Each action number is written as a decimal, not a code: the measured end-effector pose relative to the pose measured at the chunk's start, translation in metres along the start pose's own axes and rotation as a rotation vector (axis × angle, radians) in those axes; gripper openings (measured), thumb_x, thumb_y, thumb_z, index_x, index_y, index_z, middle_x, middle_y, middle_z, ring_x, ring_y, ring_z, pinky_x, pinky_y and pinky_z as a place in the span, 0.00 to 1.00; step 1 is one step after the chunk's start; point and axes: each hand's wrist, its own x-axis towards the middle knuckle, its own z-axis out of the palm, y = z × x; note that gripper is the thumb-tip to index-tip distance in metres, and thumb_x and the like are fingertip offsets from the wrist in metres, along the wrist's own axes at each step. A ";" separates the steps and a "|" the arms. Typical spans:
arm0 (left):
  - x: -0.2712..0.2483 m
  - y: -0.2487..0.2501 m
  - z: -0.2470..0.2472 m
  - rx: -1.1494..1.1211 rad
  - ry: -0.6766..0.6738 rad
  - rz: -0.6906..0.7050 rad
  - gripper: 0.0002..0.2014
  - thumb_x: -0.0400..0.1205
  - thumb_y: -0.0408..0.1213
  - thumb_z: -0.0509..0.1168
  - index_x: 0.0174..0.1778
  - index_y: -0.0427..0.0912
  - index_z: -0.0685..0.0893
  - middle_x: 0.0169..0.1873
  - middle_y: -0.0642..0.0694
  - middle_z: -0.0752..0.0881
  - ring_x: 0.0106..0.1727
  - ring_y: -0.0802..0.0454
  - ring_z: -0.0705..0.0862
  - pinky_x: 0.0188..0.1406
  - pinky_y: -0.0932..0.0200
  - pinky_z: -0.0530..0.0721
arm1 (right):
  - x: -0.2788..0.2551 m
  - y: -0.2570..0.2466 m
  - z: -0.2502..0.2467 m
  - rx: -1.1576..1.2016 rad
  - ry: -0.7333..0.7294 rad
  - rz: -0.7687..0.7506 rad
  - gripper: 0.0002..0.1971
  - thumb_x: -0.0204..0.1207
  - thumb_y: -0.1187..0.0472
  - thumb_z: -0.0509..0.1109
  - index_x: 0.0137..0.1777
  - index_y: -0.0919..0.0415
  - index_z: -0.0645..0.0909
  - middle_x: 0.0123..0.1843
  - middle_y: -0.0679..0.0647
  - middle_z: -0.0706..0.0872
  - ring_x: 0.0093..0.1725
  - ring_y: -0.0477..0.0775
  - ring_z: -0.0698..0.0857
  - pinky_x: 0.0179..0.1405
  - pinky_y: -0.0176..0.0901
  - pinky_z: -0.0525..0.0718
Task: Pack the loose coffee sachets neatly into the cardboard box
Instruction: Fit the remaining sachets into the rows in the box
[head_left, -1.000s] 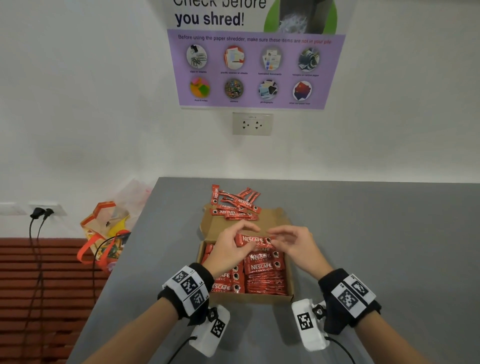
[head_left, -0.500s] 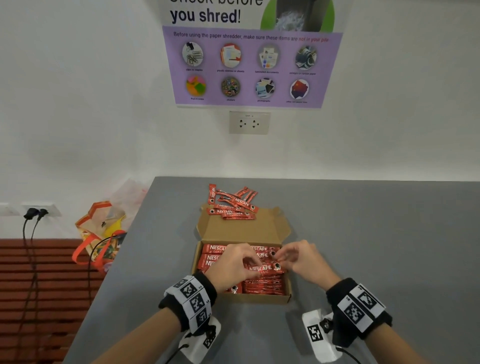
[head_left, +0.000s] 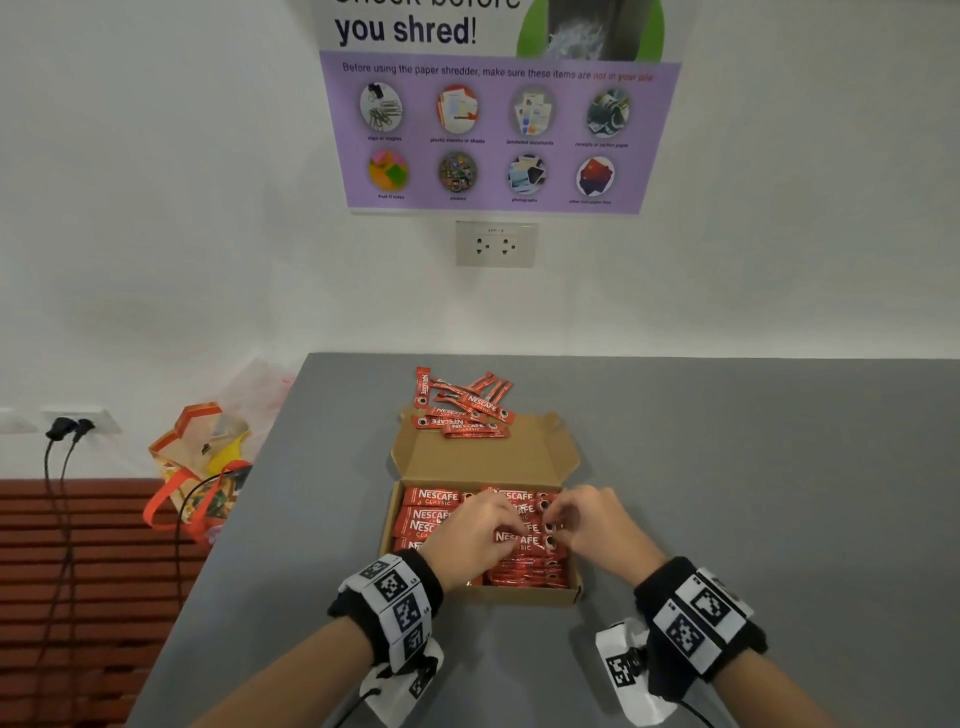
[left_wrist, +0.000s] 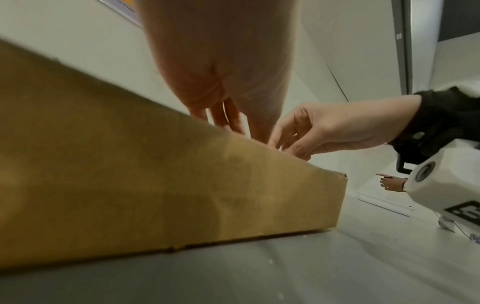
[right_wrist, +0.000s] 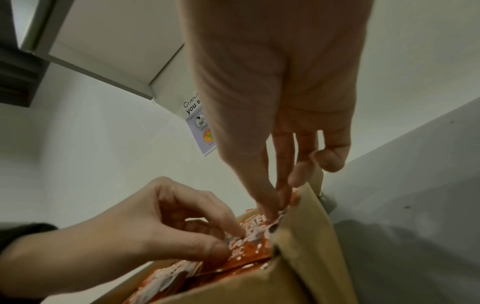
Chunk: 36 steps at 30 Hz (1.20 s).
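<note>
Lowered from above the cardboard box (head_left: 480, 595), a Nescafé sachet (head_left: 522, 540), pinched by left hand (head_left: 470, 540) and right hand (head_left: 597, 530), now settles between them onto the packed rows.

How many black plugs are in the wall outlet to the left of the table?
2. Both sit in the low wall outlet left of the table: the left plug and the right plug, side by side, cables hanging down. None looks hidden.

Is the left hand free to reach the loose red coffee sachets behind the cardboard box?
Probably not yet: the left hand pinches a sachet in the box; nothing blocks the pile.
</note>
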 end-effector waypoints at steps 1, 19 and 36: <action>0.000 0.000 0.000 -0.003 0.004 0.000 0.10 0.81 0.38 0.66 0.56 0.43 0.87 0.55 0.50 0.83 0.59 0.59 0.76 0.62 0.70 0.66 | 0.001 -0.002 0.001 -0.012 0.005 -0.012 0.07 0.72 0.63 0.75 0.49 0.57 0.88 0.49 0.49 0.84 0.47 0.42 0.79 0.50 0.33 0.78; -0.003 -0.010 -0.009 -0.015 0.081 -0.114 0.07 0.79 0.32 0.68 0.51 0.40 0.89 0.50 0.48 0.85 0.49 0.59 0.82 0.52 0.70 0.80 | -0.001 -0.019 0.008 -0.088 -0.032 -0.035 0.10 0.71 0.53 0.76 0.51 0.53 0.86 0.56 0.48 0.83 0.52 0.45 0.80 0.52 0.37 0.80; -0.004 -0.010 -0.025 -0.027 0.086 -0.117 0.09 0.80 0.29 0.64 0.50 0.41 0.88 0.50 0.50 0.84 0.43 0.64 0.77 0.43 0.77 0.75 | 0.000 -0.024 0.011 -0.112 -0.036 -0.071 0.08 0.70 0.53 0.77 0.46 0.53 0.85 0.46 0.45 0.82 0.45 0.43 0.81 0.46 0.36 0.81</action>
